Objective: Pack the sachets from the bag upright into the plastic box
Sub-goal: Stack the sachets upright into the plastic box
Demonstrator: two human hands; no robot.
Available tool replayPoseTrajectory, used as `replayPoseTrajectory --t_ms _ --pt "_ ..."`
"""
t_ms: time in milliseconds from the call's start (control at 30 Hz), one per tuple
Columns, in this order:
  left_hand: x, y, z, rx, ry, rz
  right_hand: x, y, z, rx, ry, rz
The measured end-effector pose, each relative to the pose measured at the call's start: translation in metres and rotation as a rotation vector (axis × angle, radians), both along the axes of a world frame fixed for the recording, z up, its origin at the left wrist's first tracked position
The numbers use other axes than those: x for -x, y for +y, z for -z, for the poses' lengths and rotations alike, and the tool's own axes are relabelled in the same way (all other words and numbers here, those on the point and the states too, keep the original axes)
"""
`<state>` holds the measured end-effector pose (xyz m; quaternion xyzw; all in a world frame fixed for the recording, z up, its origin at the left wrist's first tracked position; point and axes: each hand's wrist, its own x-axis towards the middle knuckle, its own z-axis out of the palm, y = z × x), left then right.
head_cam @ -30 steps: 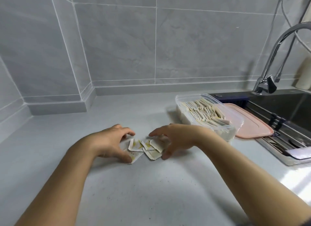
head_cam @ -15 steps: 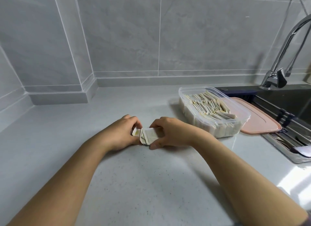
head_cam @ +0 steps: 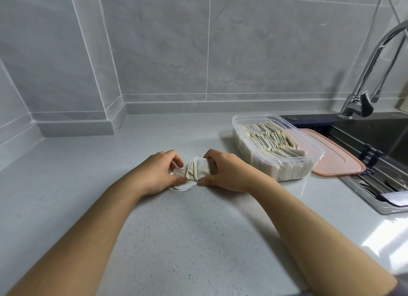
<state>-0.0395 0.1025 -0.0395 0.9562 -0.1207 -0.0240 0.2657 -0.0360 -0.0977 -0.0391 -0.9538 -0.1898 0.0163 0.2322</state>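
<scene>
The loose fan of a second ago is gone: the small pale paper sachets are bunched into one tight stack, standing on edge on the worktop. Half a second ago the bundle was already gathered, and now it sits a touch fuller between the palms. The left hand closes in from nine o'clock, its fingers curled round the crumpled end of the bundle and its thumb low against it. The right hand comes from three o'clock, fingers hooked over the top of the stack and thumb pinching at its base. One flat sachet pokes out under the bundle at six o'clock.

At two o'clock from the hands stands the clear rectangular plastic box, in the same place as before and well filled with a row of upright sachets. At three o'clock of the box, touching it, lies a pink rounded plastic lid.

The worktop is pale grey speckled stone with a bright glare patch at four o'clock. A dark sunken sink sits at the far right under a curved chrome tap. Large grey tiles cover the wall behind and form a corner at ten o'clock.
</scene>
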Motion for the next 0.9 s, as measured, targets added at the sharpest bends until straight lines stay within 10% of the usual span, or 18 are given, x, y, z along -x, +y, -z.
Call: replayPoseTrajectory --t_ms 333,733,900 --pt "-0.003 -0.002 0.005 0.088 -0.043 -0.084 -0.001 0.002 0.002 -0.124 0.015 0.07" --pt "0.002 -0.021 0.007 0.942 0.059 -0.016 -0.009 0.004 0.007 -1.104 0.322 0.151" --pt "0.002 -0.022 0.005 1.267 0.203 -0.014 -0.011 0.001 0.003 -1.083 0.146 0.148"
